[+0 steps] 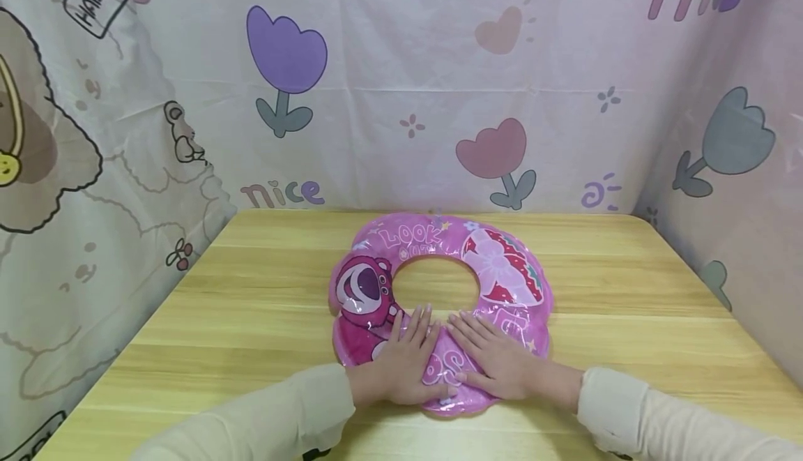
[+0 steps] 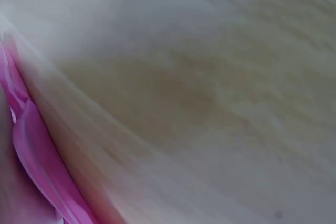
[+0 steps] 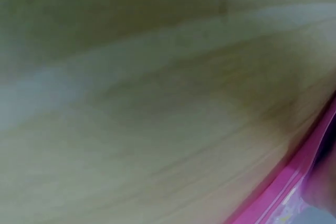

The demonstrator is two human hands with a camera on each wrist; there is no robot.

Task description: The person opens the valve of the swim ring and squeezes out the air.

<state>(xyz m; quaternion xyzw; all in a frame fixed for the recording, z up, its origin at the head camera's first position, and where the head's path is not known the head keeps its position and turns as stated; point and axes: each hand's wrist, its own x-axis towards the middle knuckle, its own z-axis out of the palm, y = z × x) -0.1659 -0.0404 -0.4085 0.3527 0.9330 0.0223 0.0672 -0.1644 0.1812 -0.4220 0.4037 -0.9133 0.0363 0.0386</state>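
Note:
A pink inflatable swim ring [image 1: 433, 231] with a bear print, strawberry print and lettering lies on the table, puffed out around an oval hole. On its near side, my left hand [image 1: 408, 363] lies palm down with fingers straight, just right of the bear. Beside it my right hand [image 1: 495, 360] also rests flat on the ring, fingers angled toward the hole's near edge. Lettering shows between the two hands; the vinyl under the palms is hidden. In the left wrist view the ring's pink edge [image 2: 42, 156] is at the left, and in the right wrist view its edge [image 3: 283, 187] is at lower right.
The wood-grain table [image 1: 238, 293] extends on both sides of the ring. A printed cloth [image 1: 389, 49] with tulips and lettering hangs behind the table and along its left and right sides.

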